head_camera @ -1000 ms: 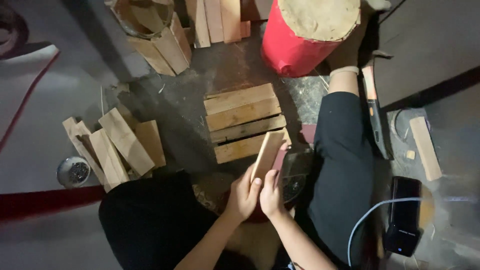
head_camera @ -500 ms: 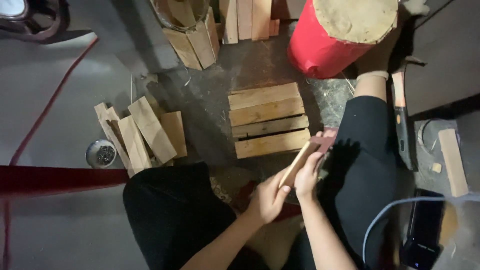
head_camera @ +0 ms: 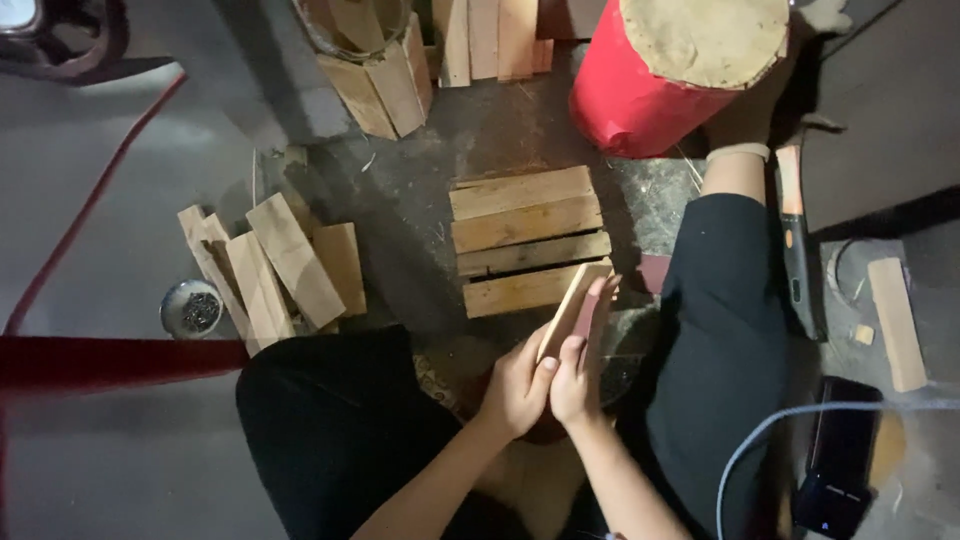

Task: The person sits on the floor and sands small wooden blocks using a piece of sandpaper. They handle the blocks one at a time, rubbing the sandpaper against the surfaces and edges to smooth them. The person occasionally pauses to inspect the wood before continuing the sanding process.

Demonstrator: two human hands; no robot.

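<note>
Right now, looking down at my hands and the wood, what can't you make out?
Head view only:
- Dark reddish block behind the wooden slat: mostly hidden by the slat and right hand.
- Left hand palm: turned away.
- Small round tin: contents too small.
- Planks at top: cut off by the edge.

Wooden slat [head_camera: 568, 310] (between left hand [head_camera: 515, 385] and right hand [head_camera: 578, 378]) now tilted further rightward, hands slightly lower.

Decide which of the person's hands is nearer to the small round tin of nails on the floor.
Left. The left hand grips the wooden slat on the side facing the tin of nails; the right hand presses the slat's far side, farther away.
</note>
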